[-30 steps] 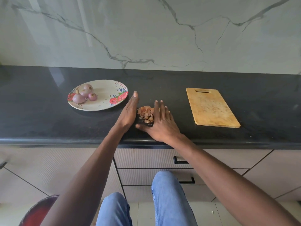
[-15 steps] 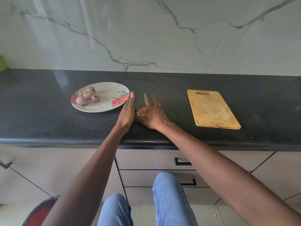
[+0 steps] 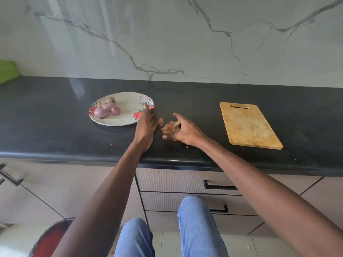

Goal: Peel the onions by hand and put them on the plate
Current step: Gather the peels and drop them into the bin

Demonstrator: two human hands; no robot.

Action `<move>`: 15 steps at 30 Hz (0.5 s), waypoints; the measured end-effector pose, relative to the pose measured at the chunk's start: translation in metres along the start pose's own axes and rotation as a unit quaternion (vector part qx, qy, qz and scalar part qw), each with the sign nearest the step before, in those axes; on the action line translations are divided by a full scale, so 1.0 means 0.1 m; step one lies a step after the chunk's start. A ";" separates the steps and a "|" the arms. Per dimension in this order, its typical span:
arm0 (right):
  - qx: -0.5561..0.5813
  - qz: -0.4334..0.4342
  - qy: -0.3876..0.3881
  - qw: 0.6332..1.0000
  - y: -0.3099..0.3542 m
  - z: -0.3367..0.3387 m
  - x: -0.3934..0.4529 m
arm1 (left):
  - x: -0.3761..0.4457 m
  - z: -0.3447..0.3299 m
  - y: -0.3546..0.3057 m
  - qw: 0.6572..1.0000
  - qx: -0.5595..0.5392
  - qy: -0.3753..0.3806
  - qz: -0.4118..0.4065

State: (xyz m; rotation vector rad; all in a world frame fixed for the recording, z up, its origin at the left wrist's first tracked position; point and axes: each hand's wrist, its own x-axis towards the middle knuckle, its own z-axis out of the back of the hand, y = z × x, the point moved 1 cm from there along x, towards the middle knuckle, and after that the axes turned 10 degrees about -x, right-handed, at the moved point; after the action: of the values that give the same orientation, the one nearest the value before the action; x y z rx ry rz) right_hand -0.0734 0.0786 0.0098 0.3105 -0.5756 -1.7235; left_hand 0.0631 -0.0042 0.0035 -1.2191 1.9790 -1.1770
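Three peeled purple onions (image 3: pixel 106 108) lie on the left side of a flowered plate (image 3: pixel 128 115) on the black counter. Just right of the plate sits a small heap of dry onion skins (image 3: pixel 169 127). My left hand (image 3: pixel 147 125) stands on its edge with straight fingers beside the plate's right rim, left of the skins. My right hand (image 3: pixel 185 131) curls around the heap from the right, its fingers and thumb gathering the skins.
A wooden cutting board (image 3: pixel 248 125) lies to the right on the black counter (image 3: pixel 55 130). A green object (image 3: pixel 7 71) sits at the far left against the marble wall. Drawers with black handles (image 3: pixel 219 186) are below the counter edge.
My right hand has gone from lying flat on the skins to curling around them, bunching the heap. My left hand has stayed on edge beside the plate.
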 end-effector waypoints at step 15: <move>-0.083 0.201 -0.032 0.975 0.16 -0.27 0.22 | 0.01 0.14 -0.05 0.985 -0.021 -0.155 -0.074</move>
State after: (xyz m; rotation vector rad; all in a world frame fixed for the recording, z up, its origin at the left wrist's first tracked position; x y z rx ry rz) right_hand -0.0517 0.0495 -0.0023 0.0143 -0.4968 -1.3799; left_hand 0.0756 -0.0117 0.0015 -1.4922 1.7129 -0.9491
